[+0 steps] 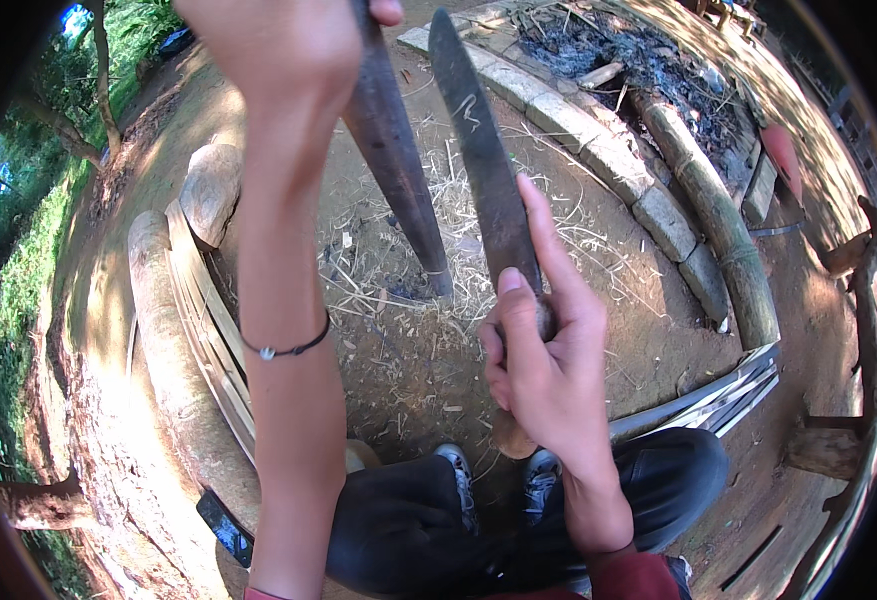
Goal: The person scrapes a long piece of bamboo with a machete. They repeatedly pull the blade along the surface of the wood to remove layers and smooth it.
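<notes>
Dark tapered piece (394, 160): brown to near-black, dull with a faint sheen, broad at the top and narrowing to a blunt end with a paler line across it. Lies just left of view centre, slanting from twelve o'clock down almost to the middle; upper end runs out of view. Material uncertain.

Left hand (278, 45), at eleven, partly cut off by the upper edge; grasps the piece near its broad end, one fingertip showing on the far side. Dark cord bracelet (288, 350) with a small pale bead on that forearm.

Right hand (548, 350), at four, grasps the wooden handle of a large knife (483, 150), index finger laid along the blade. Blade dark, stained, broad, one pale squiggle on its face, tip toward twelve. Blade and piece stand apart.

Fire pit (638, 75) at one o'clock: grey ash, blackened debris and short sticks within; a curved kerb of blocks (598, 150) on the near side. Log (708, 200) at two, overlapping the pit's edge.

Pale shavings (468, 245) strewn on bare earth around the centre. Split slats (203, 300) at nine, beside a thick log (153, 290).
</notes>
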The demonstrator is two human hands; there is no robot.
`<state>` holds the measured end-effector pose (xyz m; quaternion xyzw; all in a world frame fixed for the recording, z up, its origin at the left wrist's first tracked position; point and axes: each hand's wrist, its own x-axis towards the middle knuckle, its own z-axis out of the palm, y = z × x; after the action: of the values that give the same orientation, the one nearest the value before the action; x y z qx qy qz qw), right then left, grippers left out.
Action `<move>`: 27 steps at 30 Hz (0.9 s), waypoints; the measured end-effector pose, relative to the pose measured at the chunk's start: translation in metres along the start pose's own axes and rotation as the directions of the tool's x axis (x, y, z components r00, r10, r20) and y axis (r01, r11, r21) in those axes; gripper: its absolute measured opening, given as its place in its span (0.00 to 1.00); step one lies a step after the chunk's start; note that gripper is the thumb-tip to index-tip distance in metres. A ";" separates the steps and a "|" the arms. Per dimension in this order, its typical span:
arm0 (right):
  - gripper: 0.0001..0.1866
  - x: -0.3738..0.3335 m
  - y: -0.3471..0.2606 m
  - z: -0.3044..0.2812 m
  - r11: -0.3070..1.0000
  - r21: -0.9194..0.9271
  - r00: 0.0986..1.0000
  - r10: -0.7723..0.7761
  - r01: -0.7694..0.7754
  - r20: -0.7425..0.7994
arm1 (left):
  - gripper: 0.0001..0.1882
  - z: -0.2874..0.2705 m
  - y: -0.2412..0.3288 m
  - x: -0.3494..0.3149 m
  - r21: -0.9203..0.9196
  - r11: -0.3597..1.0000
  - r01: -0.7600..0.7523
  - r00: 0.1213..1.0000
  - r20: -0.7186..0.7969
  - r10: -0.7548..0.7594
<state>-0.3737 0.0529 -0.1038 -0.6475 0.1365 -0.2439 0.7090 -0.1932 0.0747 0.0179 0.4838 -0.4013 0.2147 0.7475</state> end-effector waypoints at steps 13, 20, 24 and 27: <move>0.31 -0.028 0.079 -0.003 0.975 -0.119 0.981 0.192 -0.190 0.009 | 0.22 0.005 0.012 -0.026 0.044 0.989 -0.138 0.990 -0.023 0.139; 0.34 -0.032 0.082 0.014 0.993 -0.084 0.995 0.076 -0.081 -0.057 | 0.22 -0.016 0.026 -0.032 -0.016 0.993 0.117 0.989 0.098 -0.115; 0.34 -0.026 0.078 0.010 0.991 -0.105 0.996 0.084 -0.084 -0.004 | 0.25 -0.019 0.022 -0.026 -0.015 0.993 0.114 0.992 0.064 -0.113; 0.34 -0.038 0.064 0.009 0.991 -0.087 0.994 0.105 -0.105 -0.003 | 0.23 -0.013 0.022 -0.030 0.238 0.969 -0.061 0.998 0.041 0.053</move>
<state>-0.3903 0.0829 -0.1705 -0.6698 0.1802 -0.1994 0.6923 -0.2209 0.0978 0.0029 0.5621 -0.3992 0.2744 0.6704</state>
